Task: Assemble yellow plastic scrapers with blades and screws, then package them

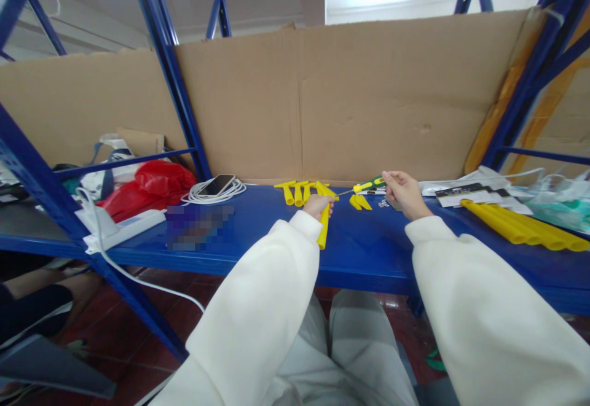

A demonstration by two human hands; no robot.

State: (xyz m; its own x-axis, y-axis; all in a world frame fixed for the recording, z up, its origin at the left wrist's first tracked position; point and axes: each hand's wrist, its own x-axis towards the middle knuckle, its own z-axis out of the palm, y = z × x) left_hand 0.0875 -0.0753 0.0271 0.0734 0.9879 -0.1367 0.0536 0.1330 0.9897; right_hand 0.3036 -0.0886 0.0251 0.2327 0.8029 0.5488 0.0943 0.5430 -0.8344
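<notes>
My left hand [318, 207] is closed around a yellow tube [324, 231] with a yellow piece at its top. My right hand [404, 192] grips the end of a green and yellow screwdriver [370, 185], whose shaft points left and reaches the top of the held tube. Whether the tip touches a screw is too small to tell. Several yellow T-shaped pieces [289, 193] stand just left of my left hand. Small flat yellow pieces [359, 202] lie on the blue table under the screwdriver, and small metal bits [383, 203] lie near my right hand.
Several yellow tubes [520, 225] lie at the right beside black and white packets [474, 193]. At the left are a phone [218, 185] on a coiled white cable [191, 195], a power strip [138, 225] and a red bag [152, 185]. Cardboard [369, 105] rises behind the blue table [262, 234].
</notes>
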